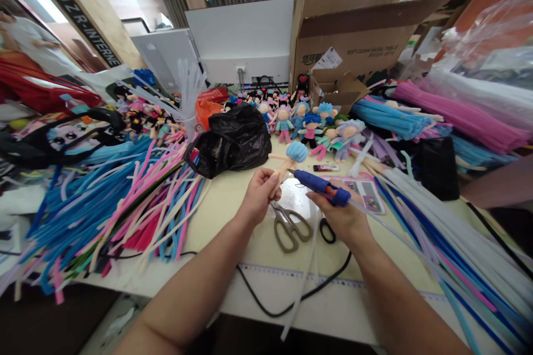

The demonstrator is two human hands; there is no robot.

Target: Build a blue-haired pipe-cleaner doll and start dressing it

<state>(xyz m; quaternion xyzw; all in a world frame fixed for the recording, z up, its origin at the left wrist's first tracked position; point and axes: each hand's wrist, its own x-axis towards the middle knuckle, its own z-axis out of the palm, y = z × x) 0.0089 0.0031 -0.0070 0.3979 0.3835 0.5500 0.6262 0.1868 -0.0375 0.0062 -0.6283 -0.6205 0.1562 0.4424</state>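
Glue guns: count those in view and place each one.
1: the blue glue gun in the right hand, pointed at the blue-haired figure in the left hand. Others may be hidden.

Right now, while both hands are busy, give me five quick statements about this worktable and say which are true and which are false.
1. The right hand holds a blue glue gun. True.
2. The left hand holds the grey scissors. False: it holds a small doll, and the scissors lie on the table.
3. The glue gun's nozzle points toward the doll. True.
4. The doll's hair is pink. False: it is light blue.
5. The black plastic bag lies right of the cardboard box. False: it lies to the left of it.
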